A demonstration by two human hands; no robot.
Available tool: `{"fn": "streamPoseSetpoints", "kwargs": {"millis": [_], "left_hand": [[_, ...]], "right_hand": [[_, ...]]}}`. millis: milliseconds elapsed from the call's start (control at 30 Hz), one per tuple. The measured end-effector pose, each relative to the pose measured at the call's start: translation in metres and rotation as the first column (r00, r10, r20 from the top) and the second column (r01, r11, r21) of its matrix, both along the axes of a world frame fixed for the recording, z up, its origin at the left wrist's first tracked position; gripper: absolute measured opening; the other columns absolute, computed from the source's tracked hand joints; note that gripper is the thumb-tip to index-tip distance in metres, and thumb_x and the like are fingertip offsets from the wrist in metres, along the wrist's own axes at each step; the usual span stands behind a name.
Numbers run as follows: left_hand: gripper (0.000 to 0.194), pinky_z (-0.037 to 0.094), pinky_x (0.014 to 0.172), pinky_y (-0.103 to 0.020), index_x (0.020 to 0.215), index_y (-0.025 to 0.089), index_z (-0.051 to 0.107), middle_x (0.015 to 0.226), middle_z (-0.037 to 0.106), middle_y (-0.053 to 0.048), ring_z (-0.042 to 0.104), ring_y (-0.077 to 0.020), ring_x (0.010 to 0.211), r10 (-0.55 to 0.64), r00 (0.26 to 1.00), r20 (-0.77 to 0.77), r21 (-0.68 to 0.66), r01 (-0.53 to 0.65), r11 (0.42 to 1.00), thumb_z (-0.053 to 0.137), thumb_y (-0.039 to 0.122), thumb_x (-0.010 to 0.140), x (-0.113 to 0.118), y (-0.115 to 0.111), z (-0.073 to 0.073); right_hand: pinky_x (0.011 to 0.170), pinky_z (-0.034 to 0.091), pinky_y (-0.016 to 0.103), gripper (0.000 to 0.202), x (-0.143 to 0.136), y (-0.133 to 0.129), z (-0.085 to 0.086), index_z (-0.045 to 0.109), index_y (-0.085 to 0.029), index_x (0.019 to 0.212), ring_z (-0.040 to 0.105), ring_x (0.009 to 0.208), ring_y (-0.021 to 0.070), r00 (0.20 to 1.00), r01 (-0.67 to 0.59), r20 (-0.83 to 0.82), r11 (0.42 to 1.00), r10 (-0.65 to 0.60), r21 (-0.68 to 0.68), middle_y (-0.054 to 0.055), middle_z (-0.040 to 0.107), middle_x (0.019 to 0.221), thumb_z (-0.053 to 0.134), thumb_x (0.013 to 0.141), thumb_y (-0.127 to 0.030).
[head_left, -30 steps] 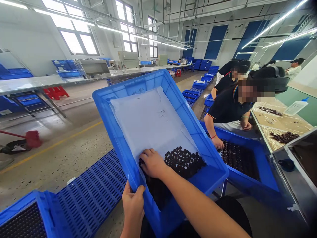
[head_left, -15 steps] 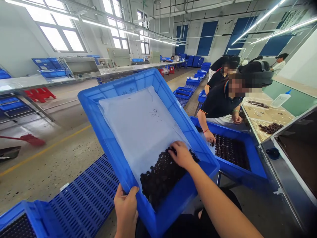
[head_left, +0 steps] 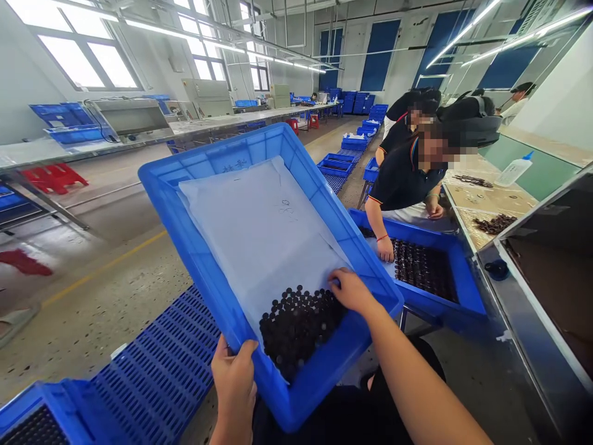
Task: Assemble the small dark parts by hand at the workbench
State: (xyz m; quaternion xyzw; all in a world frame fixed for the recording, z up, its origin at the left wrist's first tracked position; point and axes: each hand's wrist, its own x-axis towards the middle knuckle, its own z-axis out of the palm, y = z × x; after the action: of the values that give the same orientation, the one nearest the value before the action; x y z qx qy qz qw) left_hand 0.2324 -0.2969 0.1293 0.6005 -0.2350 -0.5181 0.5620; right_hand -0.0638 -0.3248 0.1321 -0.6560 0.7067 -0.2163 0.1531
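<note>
A blue plastic tray (head_left: 185, 238) is tilted in front of me, lined with white paper (head_left: 264, 228). Small dark round pieces (head_left: 296, 327) are heaped in its lower corner on the paper. My left hand (head_left: 235, 374) grips the tray's lower left rim, thumb on top. My right hand (head_left: 349, 289) is inside the tray at the upper right edge of the heap, its fingers curled; whether anything is between them is hidden.
At the right, a co-worker (head_left: 403, 167) reaches into another blue tray (head_left: 472, 296) of dark pieces beside a workbench (head_left: 498, 198) with a bottle (head_left: 515, 170). Blue slatted pallets (head_left: 162, 364) and a further tray (head_left: 74, 402) lie at lower left.
The dark pieces have slid together into a more compact heap, away from the tray's right side. My right hand has shifted slightly right. The view has turned a little.
</note>
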Motion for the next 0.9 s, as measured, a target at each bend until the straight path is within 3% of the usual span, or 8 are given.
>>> {"fn": "streamPoseSetpoints", "kwargs": {"millis": [167,300,533,700,800,867,900], "left_hand": [[0.047,0.051,0.05,-0.028,0.097,0.017,0.063,0.068,0.062,0.001,0.057,-0.0161,0.053,0.007,1.0,-0.009,-0.01,-0.008,1.0,0.073,0.019,0.052,-0.003,-0.001,0.0],[0.045,0.048,0.048,-0.026,0.095,0.017,0.063,0.067,0.061,0.002,0.056,-0.016,0.053,0.012,1.0,-0.006,-0.021,-0.012,1.0,0.073,0.018,0.051,-0.005,-0.003,0.002],[0.048,0.052,0.051,-0.029,0.097,0.017,0.065,0.07,0.063,0.0,0.058,-0.0168,0.056,0.04,0.999,0.003,-0.016,-0.04,0.999,0.074,0.018,0.05,-0.004,-0.004,0.007],[0.054,0.051,0.049,-0.029,0.104,0.018,0.067,0.069,0.063,0.001,0.058,-0.0168,0.054,0.053,0.999,0.011,0.005,-0.053,0.999,0.074,0.02,0.05,-0.008,-0.004,0.014],[0.053,0.052,0.05,-0.028,0.103,0.017,0.067,0.07,0.064,0.0,0.058,-0.0166,0.054,0.056,0.998,0.004,-0.027,-0.056,0.998,0.074,0.019,0.051,-0.008,-0.005,0.008],[0.051,0.051,0.05,-0.028,0.101,0.017,0.067,0.07,0.064,0.0,0.058,-0.0164,0.054,0.042,0.999,0.003,-0.039,-0.042,0.998,0.074,0.018,0.051,-0.006,-0.006,0.002],[0.049,0.051,0.05,-0.027,0.1,0.017,0.066,0.07,0.064,0.0,0.058,-0.0162,0.054,0.03,1.0,0.001,-0.04,-0.03,0.999,0.074,0.018,0.051,-0.005,-0.006,0.001]], "right_hand": [[0.1,0.043,0.03,0.022,-0.037,-0.004,-0.006,0.068,-0.014,0.111,0.062,0.11,0.0221,0.994,0.097,-0.048,0.993,-0.094,0.067,0.013,0.066,0.117,0.061,0.091,-0.016],[0.103,0.04,0.034,0.027,-0.033,-0.002,-0.015,0.066,-0.014,0.118,0.058,0.117,0.0262,0.981,0.183,-0.088,0.977,-0.174,0.107,0.016,0.061,0.123,0.061,0.092,-0.019],[0.097,0.042,0.035,0.029,-0.028,-0.004,-0.021,0.064,-0.013,0.119,0.061,0.108,0.0266,0.972,0.235,-0.079,0.949,-0.223,0.209,0.018,0.059,0.12,0.06,0.092,-0.022],[0.093,0.044,0.034,0.03,0.022,0.007,-0.025,0.064,-0.012,0.118,0.063,0.102,0.0242,0.99,0.134,-0.006,0.949,-0.138,0.285,0.018,0.062,0.116,0.062,0.089,-0.02],[0.091,0.045,0.027,0.033,0.057,0.018,-0.019,0.064,-0.021,0.121,0.064,0.101,0.0188,0.994,-0.063,0.1,0.956,0.036,0.286,0.009,0.065,0.117,0.066,0.088,-0.027],[0.088,0.046,0.023,0.034,0.063,0.019,-0.011,0.066,-0.029,0.119,0.064,0.099,0.0154,0.977,-0.182,0.157,0.95,0.146,0.254,0.002,0.068,0.113,0.072,0.085,-0.032],[0.086,0.046,0.022,0.032,0.06,0.018,-0.007,0.066,-0.03,0.117,0.064,0.098,0.0149,0.976,-0.185,0.159,0.954,0.15,0.234,0.0,0.069,0.11,0.072,0.086,-0.032]]}}
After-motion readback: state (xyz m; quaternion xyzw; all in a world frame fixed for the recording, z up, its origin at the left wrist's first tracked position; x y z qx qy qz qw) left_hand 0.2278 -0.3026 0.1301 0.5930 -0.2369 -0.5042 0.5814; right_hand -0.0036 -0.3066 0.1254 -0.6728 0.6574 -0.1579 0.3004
